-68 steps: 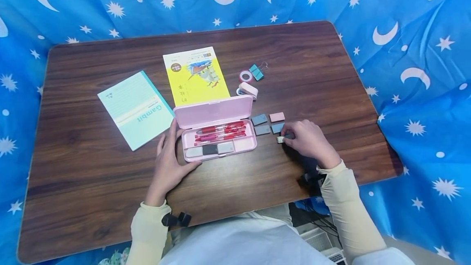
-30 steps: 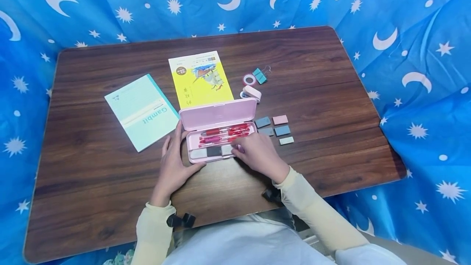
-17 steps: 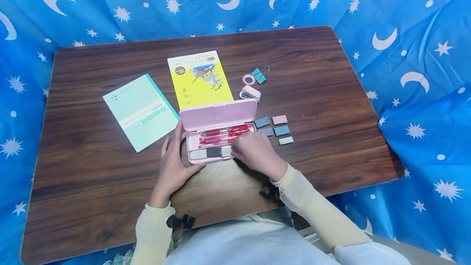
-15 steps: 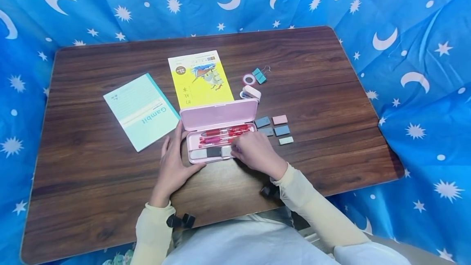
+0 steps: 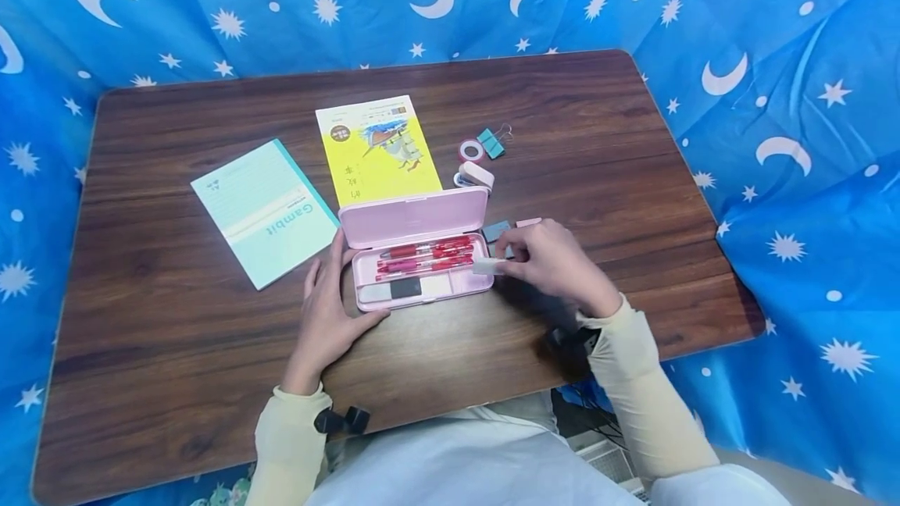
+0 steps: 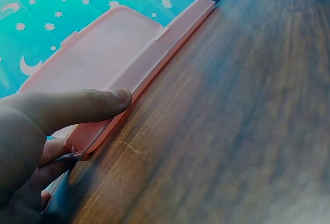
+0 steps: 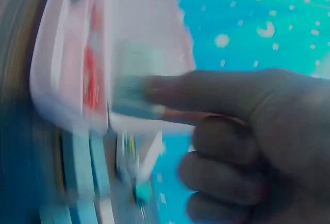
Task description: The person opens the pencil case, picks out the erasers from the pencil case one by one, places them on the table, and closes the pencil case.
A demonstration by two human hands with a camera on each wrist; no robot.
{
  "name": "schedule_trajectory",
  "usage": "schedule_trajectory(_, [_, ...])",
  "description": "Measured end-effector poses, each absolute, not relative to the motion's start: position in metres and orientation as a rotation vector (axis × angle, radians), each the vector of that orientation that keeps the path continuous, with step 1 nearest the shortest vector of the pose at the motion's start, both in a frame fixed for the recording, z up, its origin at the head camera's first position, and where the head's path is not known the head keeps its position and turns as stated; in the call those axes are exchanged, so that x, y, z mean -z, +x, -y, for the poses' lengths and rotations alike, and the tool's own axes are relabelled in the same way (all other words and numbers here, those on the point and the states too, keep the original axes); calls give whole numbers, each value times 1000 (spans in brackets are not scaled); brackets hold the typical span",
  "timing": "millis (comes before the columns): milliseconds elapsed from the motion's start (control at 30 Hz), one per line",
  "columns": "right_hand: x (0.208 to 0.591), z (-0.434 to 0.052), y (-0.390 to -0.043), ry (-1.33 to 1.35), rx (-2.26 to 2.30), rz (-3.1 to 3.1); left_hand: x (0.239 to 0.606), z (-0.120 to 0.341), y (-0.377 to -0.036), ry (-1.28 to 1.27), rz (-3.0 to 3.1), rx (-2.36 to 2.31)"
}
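Eraser, small and pale, sits pinched at the fingertips of the right hand, at the right end of the open pink pencil case, just over its rim. Same eraser shows in the right wrist view, but blurred. Left hand rests against the case's left end, thumb laid straight along the front edge and fingers extended, steadying rather than grasping.

Inside the case: red pens along the back, and in the front strip a grey eraser, a dark one and a pale one side by side. The right part of that strip looks free.

Judgement on doing it well: keep the left hand bracing so the light case doesn't slide, bring the eraser in flat and in line with the row, and let it drop beside the pale one without tipping onto the pens or catching on the rim. The lid stands upright behind, so approach from the front or right.

More erasers lie on the table by the right hand, partly hidden by it.

Writing: teal notebook reads "Gambit". Yellow book has characters, too small to read. Nothing readable on the case or erasers.
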State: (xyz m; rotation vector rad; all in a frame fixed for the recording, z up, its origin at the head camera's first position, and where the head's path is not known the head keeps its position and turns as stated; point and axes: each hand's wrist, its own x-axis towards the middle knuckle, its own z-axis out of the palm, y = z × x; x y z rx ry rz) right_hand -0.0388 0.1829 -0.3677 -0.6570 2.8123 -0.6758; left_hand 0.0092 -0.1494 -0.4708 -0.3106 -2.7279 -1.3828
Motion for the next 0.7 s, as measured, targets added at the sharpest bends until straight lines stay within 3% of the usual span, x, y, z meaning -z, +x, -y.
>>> schedule_trajectory(133, [373,-201,-48,-642,444,-2743,471,149,10,-304,2733,1383])
schedule_trajectory(367, [378,-213,-55,-669,457,-2654,472,151,9,-314,2735,1378])
schedule_trajectory(700, [384,-203,-64,-683,222,-2666,471,151,9,-303,2744,1371])
